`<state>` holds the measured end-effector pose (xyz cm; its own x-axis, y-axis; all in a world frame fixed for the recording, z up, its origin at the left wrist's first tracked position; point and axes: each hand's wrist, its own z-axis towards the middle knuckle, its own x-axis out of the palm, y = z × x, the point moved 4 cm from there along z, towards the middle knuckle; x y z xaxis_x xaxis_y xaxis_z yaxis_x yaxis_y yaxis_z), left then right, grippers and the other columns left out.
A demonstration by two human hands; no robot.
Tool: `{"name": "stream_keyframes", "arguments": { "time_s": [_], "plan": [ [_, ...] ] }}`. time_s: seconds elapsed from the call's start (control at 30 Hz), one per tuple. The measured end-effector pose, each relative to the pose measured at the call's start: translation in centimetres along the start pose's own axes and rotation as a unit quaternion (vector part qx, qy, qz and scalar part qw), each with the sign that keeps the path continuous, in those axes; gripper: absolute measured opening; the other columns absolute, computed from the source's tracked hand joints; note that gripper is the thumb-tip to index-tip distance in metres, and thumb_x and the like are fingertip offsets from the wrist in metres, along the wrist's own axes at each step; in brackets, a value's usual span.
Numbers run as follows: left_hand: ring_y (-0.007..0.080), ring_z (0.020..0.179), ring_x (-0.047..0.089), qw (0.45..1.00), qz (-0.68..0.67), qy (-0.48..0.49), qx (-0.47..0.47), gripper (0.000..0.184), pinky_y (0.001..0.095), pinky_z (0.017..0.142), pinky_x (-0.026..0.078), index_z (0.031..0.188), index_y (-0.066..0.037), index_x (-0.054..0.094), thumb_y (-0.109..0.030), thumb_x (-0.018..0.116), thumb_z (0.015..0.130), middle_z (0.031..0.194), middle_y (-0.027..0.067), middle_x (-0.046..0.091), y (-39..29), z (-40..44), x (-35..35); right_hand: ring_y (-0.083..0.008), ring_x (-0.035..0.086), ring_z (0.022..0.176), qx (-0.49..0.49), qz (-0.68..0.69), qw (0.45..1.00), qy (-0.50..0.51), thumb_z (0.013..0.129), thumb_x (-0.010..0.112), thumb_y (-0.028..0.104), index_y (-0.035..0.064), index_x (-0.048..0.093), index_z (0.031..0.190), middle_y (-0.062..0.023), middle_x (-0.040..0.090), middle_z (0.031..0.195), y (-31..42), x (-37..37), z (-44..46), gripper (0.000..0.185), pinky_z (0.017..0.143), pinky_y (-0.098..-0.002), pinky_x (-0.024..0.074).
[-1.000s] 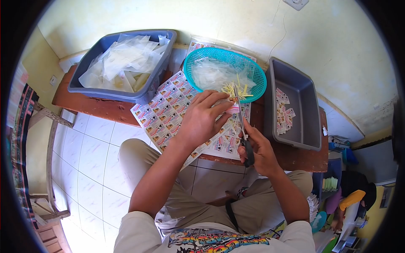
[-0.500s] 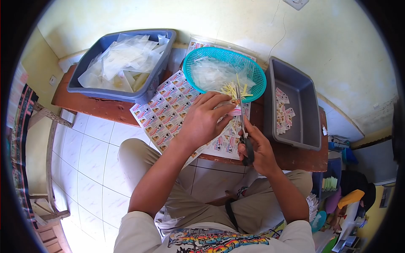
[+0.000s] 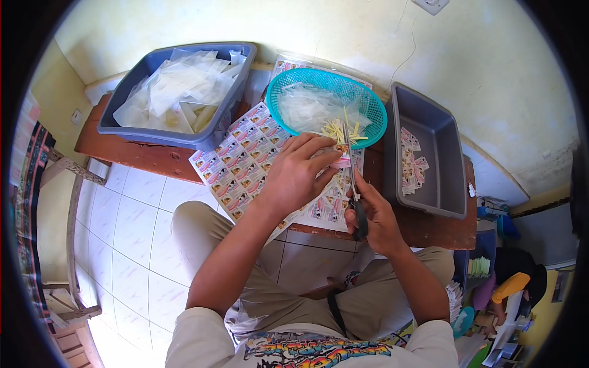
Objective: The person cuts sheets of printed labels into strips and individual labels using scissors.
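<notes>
Over the front edge of the turquoise basket point(image 3: 368, 98), my left hand point(image 3: 300, 168) pinches a small printed label point(image 3: 341, 161). My right hand point(image 3: 374, 214) is wrapped round the black handles of a pair of scissors point(image 3: 351, 165), whose blades point away from me beside the label. Inside the basket are clear plastic pieces point(image 3: 310, 104) and thin pale yellow strips point(image 3: 334, 129). Beneath my hands lie printed label sheets point(image 3: 245, 162) in rows of repeated pictures. Cut labels point(image 3: 412, 162) lie in the grey tub point(image 3: 442, 150) to the right.
A blue-grey tub point(image 3: 175, 136) of translucent plastic bags point(image 3: 184, 86) stands at the left of the brown wooden bench point(image 3: 429, 231). The wall rises close behind. A person point(image 3: 521, 276) is at the far right, beside more containers.
My hands, the label and the scissors stay nearly still. At the far right, the other person's arm has shifted slightly.
</notes>
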<state>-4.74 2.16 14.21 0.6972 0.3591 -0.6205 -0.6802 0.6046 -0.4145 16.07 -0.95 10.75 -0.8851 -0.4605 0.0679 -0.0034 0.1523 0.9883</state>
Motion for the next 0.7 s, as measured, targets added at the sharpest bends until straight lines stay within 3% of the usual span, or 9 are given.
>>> {"name": "stream_keyframes", "arguments": {
  "time_s": [0.23,0.43,0.5,0.53,0.63,0.7],
  "plan": [
    [0.0312,0.117,0.070,1.000,-0.001,-0.004,-0.002,0.031,0.0449,0.100,0.057,0.112,-0.010,0.081,-0.011,0.088,0.082,0.124,0.0084,0.075,0.1,0.0,0.0,-0.0077,0.062,0.091,-0.026,-0.040,0.999,-0.009,0.097,0.081,0.007,0.0080,0.030,0.172,-0.0054,0.053,0.131,-0.2,-0.1,0.2,0.090,0.066,-0.0237,0.0558],
    [0.0317,0.114,0.070,1.000,0.004,-0.029,0.005,0.032,0.0450,0.097,0.057,0.111,-0.008,0.080,-0.010,0.088,0.081,0.122,0.0095,0.075,0.5,0.3,-0.6,-0.0099,0.062,0.093,-0.016,-0.064,0.998,-0.009,0.096,0.083,0.009,0.0080,0.037,0.170,-0.0066,0.056,0.127,-0.8,-1.3,0.6,0.087,0.074,-0.0246,0.0556],
    [0.0320,0.113,0.070,1.000,0.004,-0.030,0.002,0.032,0.0450,0.097,0.057,0.112,-0.008,0.080,-0.009,0.089,0.081,0.122,0.0097,0.075,0.6,0.4,-0.8,-0.0133,0.063,0.092,-0.053,-0.223,0.973,0.016,0.093,0.086,0.013,0.0092,0.043,0.167,-0.0100,0.057,0.120,-0.9,-1.8,0.7,0.085,0.079,-0.0280,0.0553],
    [0.0322,0.112,0.070,0.999,0.004,-0.034,-0.004,0.033,0.0451,0.097,0.057,0.112,-0.008,0.080,-0.009,0.089,0.080,0.122,0.0098,0.075,0.6,0.4,-0.9,-0.0133,0.063,0.092,-0.054,-0.221,0.974,0.013,0.093,0.086,0.013,0.0092,0.043,0.167,-0.0100,0.057,0.120,-0.8,-2.1,0.7,0.085,0.079,-0.0280,0.0553],
    [0.0322,0.113,0.070,0.999,0.007,-0.031,-0.006,0.033,0.0452,0.097,0.057,0.112,-0.009,0.079,-0.009,0.089,0.081,0.122,0.0100,0.075,0.5,0.4,-0.9,-0.0214,0.066,0.090,-0.049,-0.325,0.944,0.039,0.087,0.088,0.014,0.0127,0.049,0.164,-0.0141,0.059,0.118,-1.0,-2.1,0.7,0.086,0.082,-0.0355,0.0569],
    [0.0322,0.113,0.070,1.000,0.010,-0.029,-0.004,0.034,0.0452,0.097,0.057,0.113,-0.009,0.079,-0.009,0.089,0.081,0.122,0.0100,0.075,0.4,0.5,-0.9,-0.0314,0.069,0.097,-0.070,-0.430,0.899,0.042,0.082,0.086,0.012,0.0153,0.053,0.162,-0.0159,0.060,0.123,-1.7,-1.9,0.8,0.086,0.089,-0.0412,0.0585]
  ]
}}
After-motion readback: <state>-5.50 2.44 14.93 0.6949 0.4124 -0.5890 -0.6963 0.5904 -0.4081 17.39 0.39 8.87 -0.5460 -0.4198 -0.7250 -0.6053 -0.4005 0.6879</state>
